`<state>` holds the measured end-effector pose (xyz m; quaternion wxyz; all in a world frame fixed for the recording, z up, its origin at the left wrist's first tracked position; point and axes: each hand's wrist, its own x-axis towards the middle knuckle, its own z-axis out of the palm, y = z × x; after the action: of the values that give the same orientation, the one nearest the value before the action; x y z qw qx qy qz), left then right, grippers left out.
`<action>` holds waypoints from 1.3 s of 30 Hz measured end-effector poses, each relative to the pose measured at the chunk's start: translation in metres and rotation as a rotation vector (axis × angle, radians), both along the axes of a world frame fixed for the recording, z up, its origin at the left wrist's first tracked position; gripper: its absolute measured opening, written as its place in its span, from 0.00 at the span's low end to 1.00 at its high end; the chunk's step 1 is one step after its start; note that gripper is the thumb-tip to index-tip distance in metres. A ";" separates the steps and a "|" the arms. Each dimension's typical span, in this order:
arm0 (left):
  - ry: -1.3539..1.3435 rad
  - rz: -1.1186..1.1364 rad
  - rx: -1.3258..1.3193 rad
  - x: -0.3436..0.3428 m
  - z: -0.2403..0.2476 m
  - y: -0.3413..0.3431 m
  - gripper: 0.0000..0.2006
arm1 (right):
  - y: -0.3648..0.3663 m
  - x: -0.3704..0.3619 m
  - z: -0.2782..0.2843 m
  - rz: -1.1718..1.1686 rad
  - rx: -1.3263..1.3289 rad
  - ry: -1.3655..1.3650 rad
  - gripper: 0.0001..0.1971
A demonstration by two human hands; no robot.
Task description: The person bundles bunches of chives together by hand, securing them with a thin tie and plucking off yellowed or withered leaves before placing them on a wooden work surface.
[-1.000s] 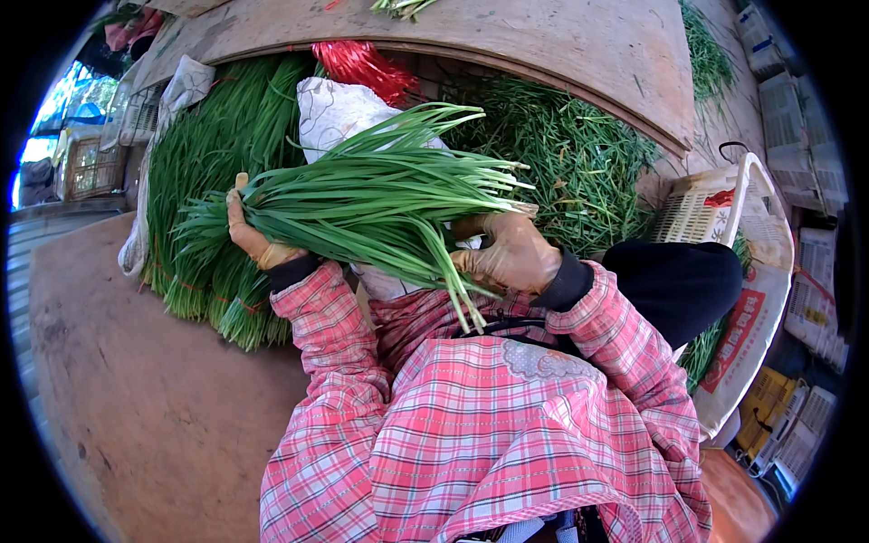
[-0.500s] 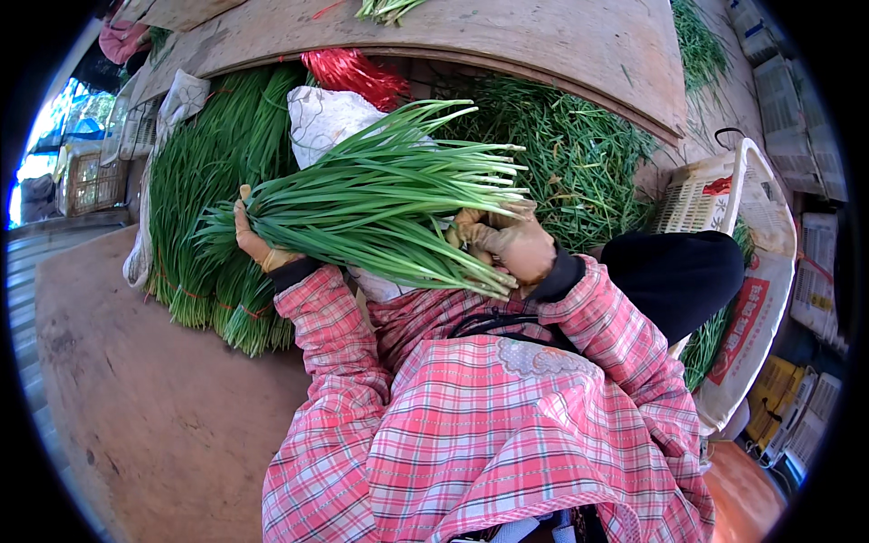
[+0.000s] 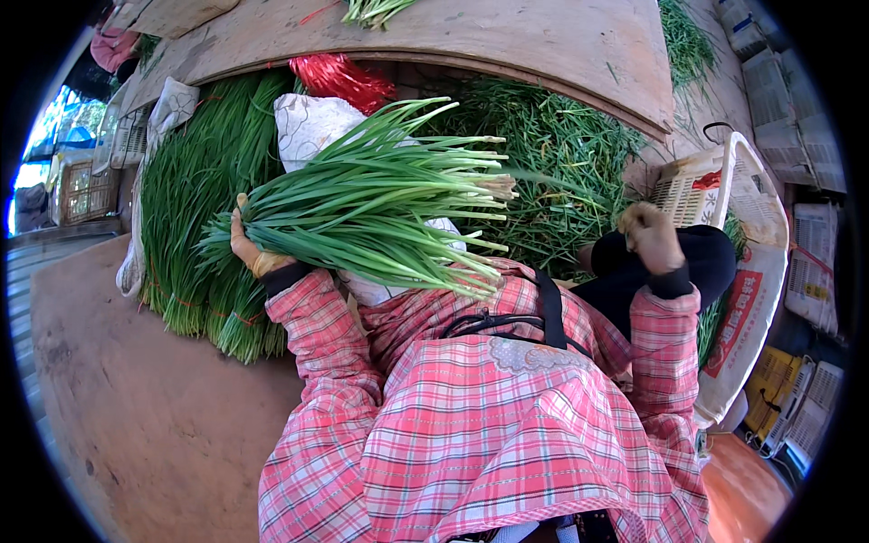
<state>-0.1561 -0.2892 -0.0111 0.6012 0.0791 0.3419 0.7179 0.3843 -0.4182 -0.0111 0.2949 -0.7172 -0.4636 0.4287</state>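
Garlic chives make up a loose, fanned bunch above the lap, on the wearer's side of the plywood board. The long axis runs crosswise, roughly along the board's near edge — dark leaf tips to the left, pale stem ends to the right.

The left hand is clamped on the leafy end, thumb up over it and the fingers mostly hidden, so it is much the nearer hand. The right hand is well apart from the bunch, below the board's right corner, with fingers curled in; I cannot tell whether they pinch anything. From it the bunch lies to the left, stem ends facing its way across a gap.

Below the board's left part stand banded chive bundles; at its near edge, red ribbon and a white sack; under its right part, a loose green heap.
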 end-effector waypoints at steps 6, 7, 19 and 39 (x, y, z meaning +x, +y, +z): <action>0.110 0.124 -0.052 0.003 0.006 0.006 0.16 | 0.013 -0.101 0.046 0.133 0.168 0.272 0.12; 0.113 0.119 -0.050 0.004 0.009 0.005 0.16 | 0.022 -0.123 0.057 0.126 0.169 0.363 0.13; 0.083 0.101 -0.086 0.010 0.016 0.001 0.16 | 0.075 -0.194 0.049 0.155 0.040 0.625 0.11; 0.049 0.145 -0.036 0.013 0.016 -0.003 0.15 | 0.050 -0.073 0.013 -0.217 0.194 -0.245 0.08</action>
<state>-0.1432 -0.2919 0.0051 0.5405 0.0608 0.3741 0.7512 0.3115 -0.3685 0.0021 0.3482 -0.7780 -0.4552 0.2572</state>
